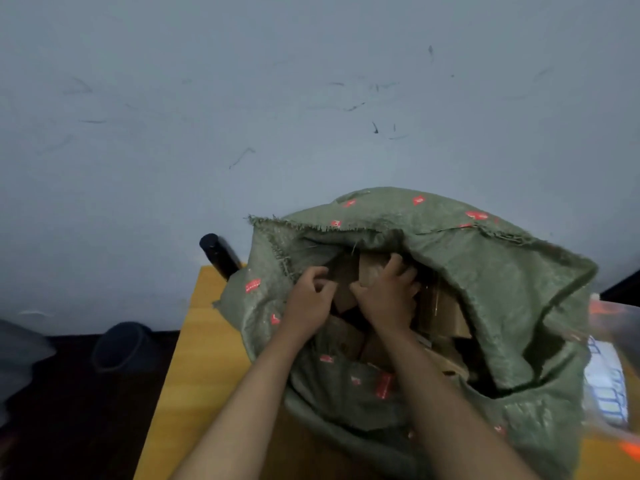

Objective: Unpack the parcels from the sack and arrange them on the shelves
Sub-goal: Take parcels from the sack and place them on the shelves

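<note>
The brown cardboard parcels (440, 313) are packed in a jumble inside the big green sack (502, 289). The sack sits on the yellow wooden counter (194, 358), and it fills the back right part of it. Its mouth is open and faces the person. The torn top edge of the sack flops over the boxes like a roof.

Both hands are inside the mouth. The right hand (391, 296) has its fingers curled over the top of one parcel (372, 271), so its grip is clamped on that box. The left hand (308, 299) is just beside it, with fingers bent at the side of the sack's opening and the box there. I cannot tell whether its grip holds the cloth, a box, or nothing.

I think the person is about to pull a box out. Here is what could go wrong. The boxes lean on each other, so pulling one could make the others slide or tip out. The floppy top edge could catch the box on its way out. Loose threads hang there too. If the sack is tugged hard, it could slip toward the counter's left edge.

A dark round tube (218, 254) stands just beside the sack at the back edge of the counter. A bump from the sack could knock it over. No shelves can be seen here.
</note>
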